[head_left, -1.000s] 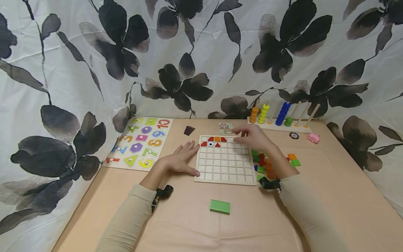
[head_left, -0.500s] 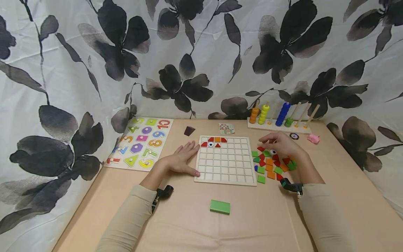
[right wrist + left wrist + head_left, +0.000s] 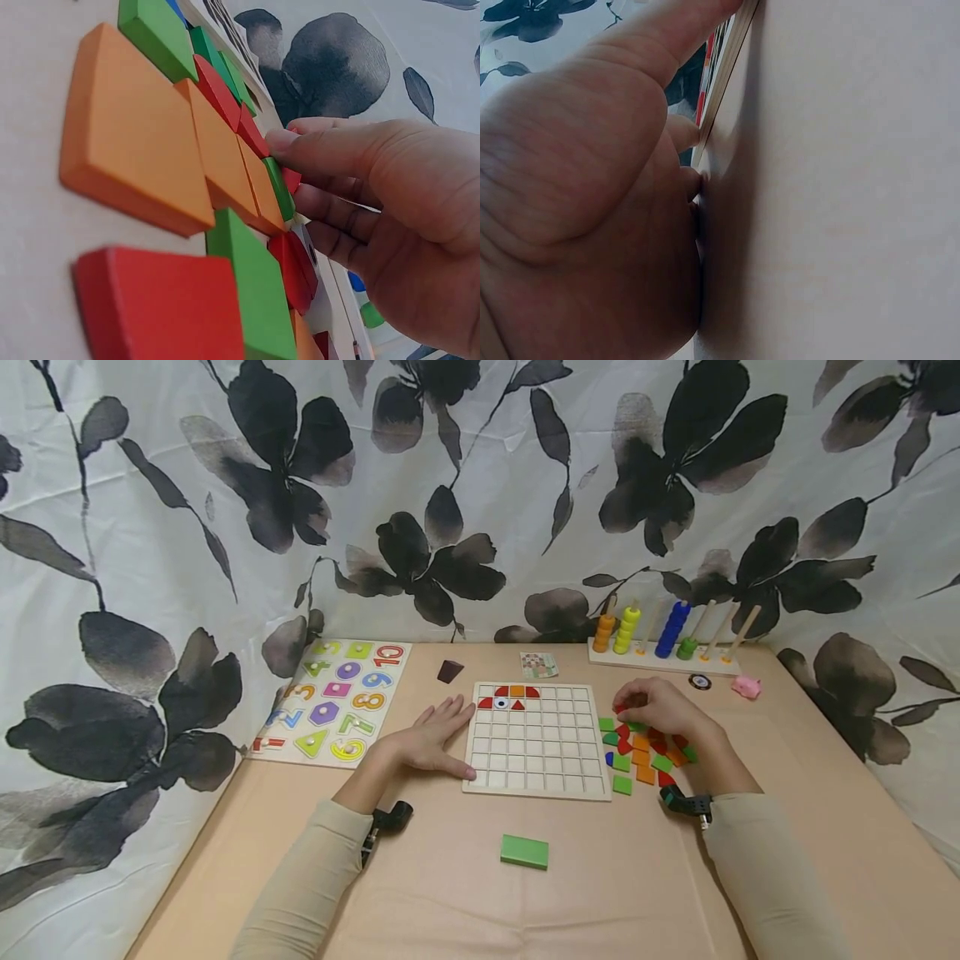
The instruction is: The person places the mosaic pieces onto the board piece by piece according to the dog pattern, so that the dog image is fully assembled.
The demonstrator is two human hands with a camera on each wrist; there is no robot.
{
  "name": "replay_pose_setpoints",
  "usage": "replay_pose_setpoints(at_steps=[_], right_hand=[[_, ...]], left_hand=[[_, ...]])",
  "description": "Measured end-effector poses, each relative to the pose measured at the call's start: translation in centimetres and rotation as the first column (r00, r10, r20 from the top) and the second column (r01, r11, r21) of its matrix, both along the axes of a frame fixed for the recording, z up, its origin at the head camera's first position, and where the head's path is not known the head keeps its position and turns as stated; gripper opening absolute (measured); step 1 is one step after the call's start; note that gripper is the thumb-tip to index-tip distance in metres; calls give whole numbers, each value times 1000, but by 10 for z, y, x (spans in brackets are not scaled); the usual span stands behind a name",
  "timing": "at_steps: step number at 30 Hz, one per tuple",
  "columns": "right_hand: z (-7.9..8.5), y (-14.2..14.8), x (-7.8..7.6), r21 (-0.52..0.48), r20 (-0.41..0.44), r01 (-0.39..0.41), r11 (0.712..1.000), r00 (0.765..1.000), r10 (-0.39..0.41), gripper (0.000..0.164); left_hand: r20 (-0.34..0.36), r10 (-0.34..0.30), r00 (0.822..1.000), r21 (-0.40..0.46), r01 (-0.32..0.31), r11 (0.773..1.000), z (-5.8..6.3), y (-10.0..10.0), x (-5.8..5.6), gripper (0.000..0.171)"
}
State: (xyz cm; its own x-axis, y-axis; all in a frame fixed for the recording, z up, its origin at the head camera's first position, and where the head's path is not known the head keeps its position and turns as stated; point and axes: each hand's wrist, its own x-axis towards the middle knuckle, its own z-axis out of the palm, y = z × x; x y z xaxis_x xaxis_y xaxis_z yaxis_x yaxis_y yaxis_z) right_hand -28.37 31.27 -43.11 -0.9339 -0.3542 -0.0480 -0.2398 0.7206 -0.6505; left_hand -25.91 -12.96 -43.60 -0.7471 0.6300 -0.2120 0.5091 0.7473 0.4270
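My left hand (image 3: 426, 740) lies with spread fingers at the left edge of a white grid board (image 3: 536, 749), thumb on its near left corner. In the left wrist view, the palm side of this hand (image 3: 577, 180) shows beside the board's edge. Red, orange and eye-marked pieces fill a few squares in the board's far left corner. My right hand (image 3: 663, 708) is over the far end of a loose pile of coloured pieces right of the board. Its thumb and fingers pinch a small red piece (image 3: 293, 178), mostly hidden behind the thumb in the right wrist view.
Green, orange (image 3: 135, 135) and red flat pieces lie scattered by the board. A green block (image 3: 524, 852) lies in front. Behind stand a picture card (image 3: 539, 665) and a bead-peg rack (image 3: 663, 658). A number puzzle (image 3: 330, 703) is at left, a pink figure (image 3: 746, 687) at right.
My right hand has moved from the board's far right corner rightward to the loose pieces, and its fingers have closed on a red piece. The left hand has stayed at the board.
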Motion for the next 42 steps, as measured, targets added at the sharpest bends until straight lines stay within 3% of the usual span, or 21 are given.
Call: replay_pose_setpoints(at_steps=[8, 18, 25, 31, 34, 38, 42], right_hand=[[1, 4, 2, -38, 18, 49, 998, 999, -48, 8], [6, 5, 4, -10, 16, 87, 996, 996, -87, 11], [19, 24, 11, 49, 161, 116, 992, 979, -122, 20], [24, 33, 14, 33, 275, 77, 997, 958, -83, 15], [26, 30, 15, 24, 251, 57, 998, 966, -61, 12], [33, 9, 12, 1, 81, 63, 998, 995, -63, 18], [39, -35, -1, -89, -42, 21, 996, 999, -25, 21]], left_hand=[[-1, 0, 1000, 9, 0, 1000, -2, 0, 0, 123], [-5, -3, 1000, 11, 3, 1000, -3, -1, 0, 122], [-2, -9, 1000, 21, 9, 1000, -3, -1, 0, 121], [-2, -4, 1000, 15, 4, 1000, -2, -1, 0, 121], [3, -3, 1000, 13, 3, 1000, -2, -1, 0, 121], [8, -3, 1000, 10, 3, 1000, -1, -1, 1, 122], [3, -3, 1000, 12, 3, 1000, 0, -2, 1, 122]])
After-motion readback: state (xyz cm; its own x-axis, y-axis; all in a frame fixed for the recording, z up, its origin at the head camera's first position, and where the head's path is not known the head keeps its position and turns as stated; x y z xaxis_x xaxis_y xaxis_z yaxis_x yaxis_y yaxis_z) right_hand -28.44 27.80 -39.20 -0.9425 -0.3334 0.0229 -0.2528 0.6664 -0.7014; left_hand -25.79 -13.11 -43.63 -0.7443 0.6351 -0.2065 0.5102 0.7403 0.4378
